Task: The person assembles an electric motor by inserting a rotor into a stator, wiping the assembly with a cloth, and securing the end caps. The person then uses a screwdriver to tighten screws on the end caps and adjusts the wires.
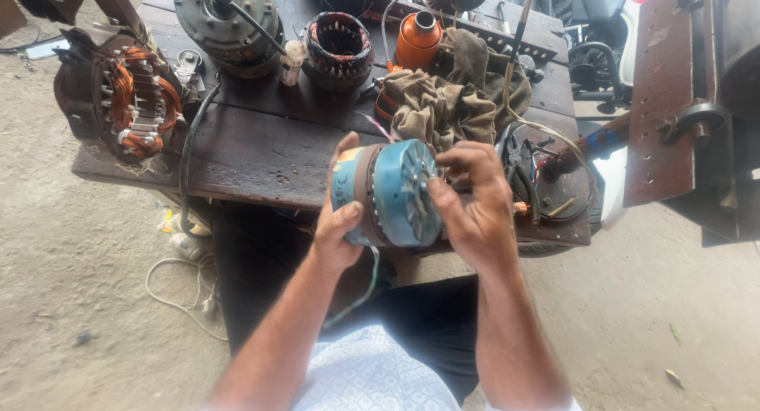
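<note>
The left hand (336,221) clamps the blue motor (392,193) from 9 o'clock; the right hand (475,201) has fingers curled on its face at 3 o'clock. Motor is mid-air, w/ no support below; it may slip onto the wooden table (253,154).

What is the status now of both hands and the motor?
Left hand and right hand both grip blue motor. Held above dark wooden table. Nothing between them.

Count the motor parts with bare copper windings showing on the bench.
2: a large stator at the bench's left edge, and a smaller round stator at the back, beside the orange can. Others may be hidden.
</note>
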